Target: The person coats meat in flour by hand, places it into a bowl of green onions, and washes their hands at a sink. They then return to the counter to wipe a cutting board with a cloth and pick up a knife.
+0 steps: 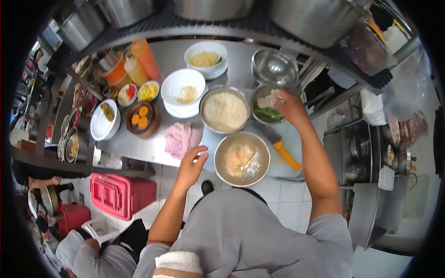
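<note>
My right hand [291,107] is over a metal bowl [254,112] with green leaves [270,114] and a pale piece [265,102] in it. Its fingers are closed and their tips are caked with whitish crumbs, so what they hold cannot be made out. Nearest me stands a steel mixing bowl [265,172] with pale, wet-looking lumps [239,160] and some liquid. Just behind it is a wide bowl of cream-coloured crumbs [225,109]. My left hand [191,164] hovers left of the mixing bowl, fingers apart and holding nothing, close to a pink cloth [181,138].
A knife with a yellow handle [288,156] lies right of the mixing bowl. White bowls [175,83], squeeze bottles [135,70] and a brown bowl of orange yolk-like rounds [150,131] stand at left. A shelf [222,28] with pots crosses above. A person [95,257] is at lower left.
</note>
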### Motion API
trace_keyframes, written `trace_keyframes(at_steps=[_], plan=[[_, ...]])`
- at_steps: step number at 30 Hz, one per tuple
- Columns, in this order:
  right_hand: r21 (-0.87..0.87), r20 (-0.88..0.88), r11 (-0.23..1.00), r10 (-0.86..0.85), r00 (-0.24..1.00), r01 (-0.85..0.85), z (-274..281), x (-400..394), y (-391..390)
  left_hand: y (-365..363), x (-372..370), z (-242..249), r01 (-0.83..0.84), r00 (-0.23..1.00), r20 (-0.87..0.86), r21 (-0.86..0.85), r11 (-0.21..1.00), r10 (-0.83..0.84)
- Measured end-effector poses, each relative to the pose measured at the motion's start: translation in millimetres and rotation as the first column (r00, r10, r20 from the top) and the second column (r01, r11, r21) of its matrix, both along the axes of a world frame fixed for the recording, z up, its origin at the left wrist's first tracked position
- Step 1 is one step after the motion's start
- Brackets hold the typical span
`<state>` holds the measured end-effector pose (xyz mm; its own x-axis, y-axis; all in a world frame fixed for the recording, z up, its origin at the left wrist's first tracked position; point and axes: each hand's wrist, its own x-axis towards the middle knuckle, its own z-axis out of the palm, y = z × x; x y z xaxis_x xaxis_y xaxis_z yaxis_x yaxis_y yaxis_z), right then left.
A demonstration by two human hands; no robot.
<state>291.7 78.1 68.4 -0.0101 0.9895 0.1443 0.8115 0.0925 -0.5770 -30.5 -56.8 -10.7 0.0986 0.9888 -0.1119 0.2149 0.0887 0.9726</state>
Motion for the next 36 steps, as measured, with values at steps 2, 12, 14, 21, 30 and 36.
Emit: trace_keyframes(at_steps=[2, 12, 14, 21, 30, 36], plan=[[-0.138, -0.022, 0.97, 0.201, 0.979, -0.202, 25.1, -23.2, -31.9, -5.2, 7.3, 6.8, 0.002, 0.999, 0.035, -0.092, 0.996, 0.001], [-0.201, 0.465, 0.888, 0.459, 0.757, -0.414, -55.9, -78.6, -113.5, -14.1, 34.2, -6.8, 0.051, 0.978, 0.21, -0.305, 0.951, 0.015], [-0.247, 0.434, 0.926, 0.37, 0.821, -0.286, -67.4, -82.5, -114.6, -15.4, 36.7, -5.1, 0.059, 0.975, 0.221, -0.311, 0.948, 0.012], [-0.477, 0.414, 0.872, 0.335, 0.847, -0.112, -71.3, -91.4, -113.0, -19.1, 35.3, -11.0, 0.053, 0.955, 0.293, -0.31, 0.949, 0.042], [-0.297, 0.164, 0.928, 0.281, 0.946, -0.225, -40.7, -89.2, -122.6, -17.9, 31.0, -13.6, 0.106, 0.933, 0.36, -0.303, 0.947, 0.011], [-0.324, -0.302, 0.914, 0.147, 0.942, -0.246, 18.0, -80.6, -107.1, -9.8, 22.9, -10.9, 0.162, 0.938, 0.342, -0.315, 0.935, -0.047]])
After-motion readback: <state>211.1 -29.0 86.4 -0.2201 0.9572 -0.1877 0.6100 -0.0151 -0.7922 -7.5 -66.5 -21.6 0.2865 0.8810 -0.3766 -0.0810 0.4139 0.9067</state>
